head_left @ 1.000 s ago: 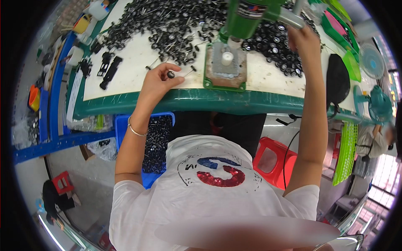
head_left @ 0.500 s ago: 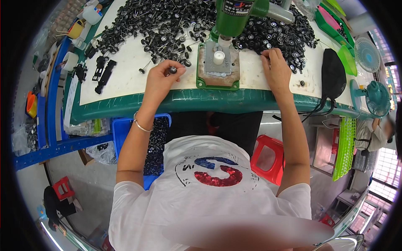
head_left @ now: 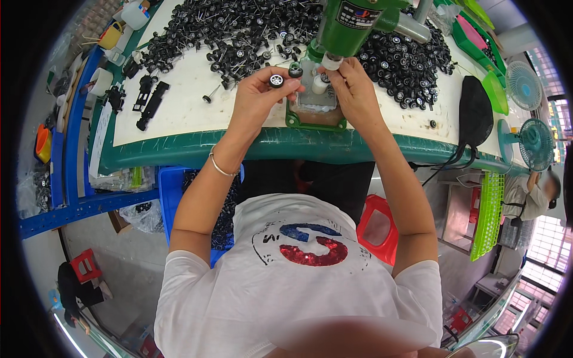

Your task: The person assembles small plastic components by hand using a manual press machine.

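Note:
My left hand (head_left: 252, 100) is closed just left of the press base, with a small black toy wheel (head_left: 276, 80) with a silver hub in its fingers. A second wheel (head_left: 295, 71) shows at its fingertips; whether an axle joins the two I cannot tell. My right hand (head_left: 359, 98) pinches another small dark wheel (head_left: 324, 77) beside the white post (head_left: 320, 86) on the press plate, its fingers hiding part of it. Above the post hangs the white tip (head_left: 332, 61) of the green press (head_left: 343, 33).
Wheels on metal axles (head_left: 239, 42) are heaped at the back left, loose wheels (head_left: 400, 68) at the back right. Black toy chassis parts (head_left: 153, 106) lie at the left. A black cloth item (head_left: 476, 110) lies at the right, near a green fan (head_left: 536, 143).
Both hands have moved inward to the press plate. My right hand has left the loose-wheel pile and now has a wheel at the white post. The left hand's wheel has turned hub-up.

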A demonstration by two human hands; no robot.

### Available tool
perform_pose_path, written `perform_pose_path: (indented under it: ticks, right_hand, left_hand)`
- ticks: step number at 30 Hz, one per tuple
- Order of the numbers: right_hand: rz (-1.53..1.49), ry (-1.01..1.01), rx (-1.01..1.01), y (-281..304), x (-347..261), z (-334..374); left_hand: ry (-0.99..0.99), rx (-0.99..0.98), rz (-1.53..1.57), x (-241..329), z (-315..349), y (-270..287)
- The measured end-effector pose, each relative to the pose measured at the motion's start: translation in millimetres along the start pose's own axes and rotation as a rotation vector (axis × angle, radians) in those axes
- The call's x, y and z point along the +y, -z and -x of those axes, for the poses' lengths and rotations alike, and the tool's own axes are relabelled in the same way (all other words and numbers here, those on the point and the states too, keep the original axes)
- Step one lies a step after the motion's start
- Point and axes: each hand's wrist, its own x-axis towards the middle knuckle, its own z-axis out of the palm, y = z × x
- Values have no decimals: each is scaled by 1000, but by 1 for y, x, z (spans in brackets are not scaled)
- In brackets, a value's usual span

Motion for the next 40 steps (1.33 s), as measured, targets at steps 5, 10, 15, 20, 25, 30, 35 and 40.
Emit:
perform_pose_path:
  ticks: [5, 10, 15, 20, 25, 30, 35, 40]
  right_hand:
    - [37, 28, 31, -5, 1, 6]
    - [33, 43, 37, -5, -7, 12]
    - [136, 5, -18, -4, -12, 14]
    - [-151, -176, -135, 5, -6, 7]
    - [-145, -240, -191, 7, -7, 6]
    - [-263, -187, -75, 12, 7, 12]
    - [-379, -272, 161, 64, 1, -15]
    - [-580, -120, 158, 123, -25, -89]
  left_hand:
    - [-54, -6, 107, -1, -4, -8]
    - [-60, -3, 113, 1, -7, -13]
    - [-63, 5, 78, 1, -9, -13]
    - [-55, 7, 74, 5, -11, -19]
    - [-37, 19, 20, 4, -14, -24]
    - [-41, 17, 45, 1, -17, -31]
    - [-58, -5, 19, 3, -18, -38]
    - [-84, -21, -6, 0, -21, -38]
